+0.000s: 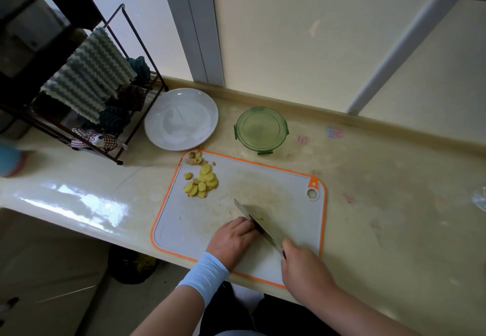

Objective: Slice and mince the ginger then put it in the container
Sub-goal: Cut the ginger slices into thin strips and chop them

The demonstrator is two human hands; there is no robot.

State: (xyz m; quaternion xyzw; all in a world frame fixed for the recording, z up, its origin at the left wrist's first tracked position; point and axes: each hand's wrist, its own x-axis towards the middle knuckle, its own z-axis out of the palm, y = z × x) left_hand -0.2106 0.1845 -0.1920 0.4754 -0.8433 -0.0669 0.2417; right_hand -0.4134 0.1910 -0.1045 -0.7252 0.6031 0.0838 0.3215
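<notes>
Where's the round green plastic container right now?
Head view, centre: the round green plastic container sits on the beige counter just beyond the orange-rimmed cutting board, right of the round white plate.

White plate (181, 120) sits on the yellowish surface (394, 204) at roughly 11 o'clock from the middle of the view. Just beside it, out at 10 o'clock, there's a dark wire rack (119, 161) with a green-and-white striped cloth (89, 77) draped over the top, darker cloths (115, 118) bunched underneath and a checked one (89, 138) at the near end. Some pink and blue marks (334, 133) on the surface at 2 o'clock. Blurry blue thing (9, 159) at 9 o'clock, can't tell what. Dark bin (134, 264) on the floor at 7 o'clock.
</notes>
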